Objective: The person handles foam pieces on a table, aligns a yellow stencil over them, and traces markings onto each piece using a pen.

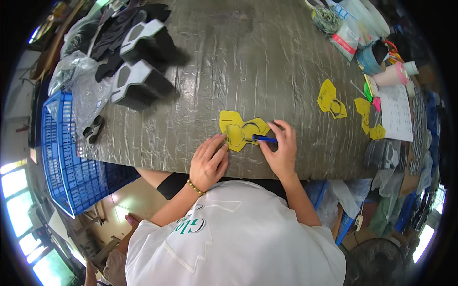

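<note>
On the table near its front edge lies a flat yellow cut-out (237, 129) with an angular, pinched outline and dark lines drawn on it. My left hand (208, 163) rests at its lower left edge, fingers stretched out and touching it. My right hand (281, 151) is closed around a blue pen (265, 138), which lies over the right part of the cut-out with its dark end pointing left. Some right-hand fingertips are close to the cut-out's right edge. Whether the pen touches the surface cannot be made out.
Two stacks of grey-and-black pieces (140, 83) stand at the left, by a blue plastic crate (59, 157). More yellow cut-outs (330, 99) lie at the right, near a written paper sheet (397, 112). A pink cup (392, 76) and a white bag (345, 40) crowd the far right.
</note>
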Action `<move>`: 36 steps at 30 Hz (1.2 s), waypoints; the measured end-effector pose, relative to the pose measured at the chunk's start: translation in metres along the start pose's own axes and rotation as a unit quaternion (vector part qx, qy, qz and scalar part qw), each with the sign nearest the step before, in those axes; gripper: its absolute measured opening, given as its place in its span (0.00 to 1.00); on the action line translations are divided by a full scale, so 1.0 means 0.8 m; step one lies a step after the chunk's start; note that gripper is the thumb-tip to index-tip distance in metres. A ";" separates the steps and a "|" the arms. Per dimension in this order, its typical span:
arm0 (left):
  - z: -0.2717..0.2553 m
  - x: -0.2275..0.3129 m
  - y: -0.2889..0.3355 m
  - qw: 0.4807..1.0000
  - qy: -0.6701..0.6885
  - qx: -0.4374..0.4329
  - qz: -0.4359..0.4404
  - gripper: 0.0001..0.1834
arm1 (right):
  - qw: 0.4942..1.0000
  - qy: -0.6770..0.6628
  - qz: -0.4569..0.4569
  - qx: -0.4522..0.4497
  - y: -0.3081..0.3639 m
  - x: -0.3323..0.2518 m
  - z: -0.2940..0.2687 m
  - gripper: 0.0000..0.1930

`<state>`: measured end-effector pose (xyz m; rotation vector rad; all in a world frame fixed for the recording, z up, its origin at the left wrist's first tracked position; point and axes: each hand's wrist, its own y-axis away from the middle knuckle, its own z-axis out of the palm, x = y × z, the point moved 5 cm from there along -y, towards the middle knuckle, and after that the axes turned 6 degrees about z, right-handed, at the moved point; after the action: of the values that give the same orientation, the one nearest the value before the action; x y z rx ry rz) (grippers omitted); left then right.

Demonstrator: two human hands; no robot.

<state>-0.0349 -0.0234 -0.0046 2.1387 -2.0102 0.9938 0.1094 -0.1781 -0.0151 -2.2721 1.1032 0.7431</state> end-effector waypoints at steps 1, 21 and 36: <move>0.001 -0.001 0.001 1.000 0.006 0.001 -0.002 0.15 | 1.000 -0.030 0.006 0.006 0.000 0.000 -0.002 0.24; -0.120 -0.137 0.066 0.940 -0.131 0.250 -0.192 0.46 | 0.991 -0.029 0.097 -0.090 -0.037 0.012 -0.006 0.16; 0.024 -0.070 -0.005 0.897 0.398 0.090 -0.172 0.34 | 0.955 -0.233 0.122 -0.137 -0.032 -0.001 -0.015 0.15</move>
<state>-0.0204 0.0176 -0.0447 1.6283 -1.1477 1.6615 0.1324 -0.1713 -0.0009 -2.0238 1.1068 1.5250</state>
